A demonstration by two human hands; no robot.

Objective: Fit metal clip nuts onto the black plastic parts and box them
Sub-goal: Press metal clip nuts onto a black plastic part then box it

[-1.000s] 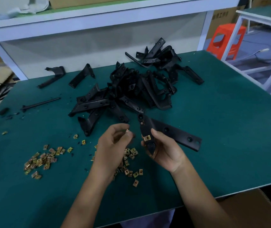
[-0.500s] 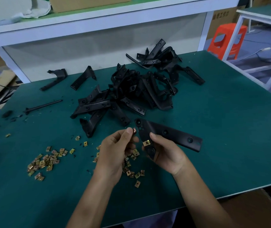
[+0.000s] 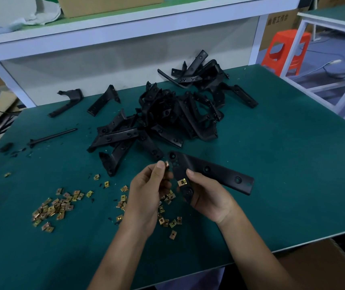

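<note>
My right hand [image 3: 207, 197] grips the short leg of an L-shaped black plastic part [image 3: 211, 171], whose long arm points right over the green table. One brass clip nut [image 3: 182, 182] sits fitted on that short leg, beside my thumb. My left hand [image 3: 148, 191] pinches a second clip nut [image 3: 167, 164] between thumb and fingertips, right at the part's upper left corner. Loose clip nuts lie in a heap [image 3: 56, 208] to the left and scattered [image 3: 167, 221] under my hands. A pile of black plastic parts [image 3: 167, 118] lies behind.
The green table [image 3: 282, 164] ends near me at its front edge, with a cardboard box [image 3: 322, 266] below at the lower right. A thin black rod [image 3: 52, 137] and two single black parts [image 3: 67, 103] lie at the back left. An orange stool [image 3: 286, 51] stands beyond the table.
My left hand has lifted its clip nut up and to the right, against the part's upper corner. My right hand has tilted the part slightly and raised it.
</note>
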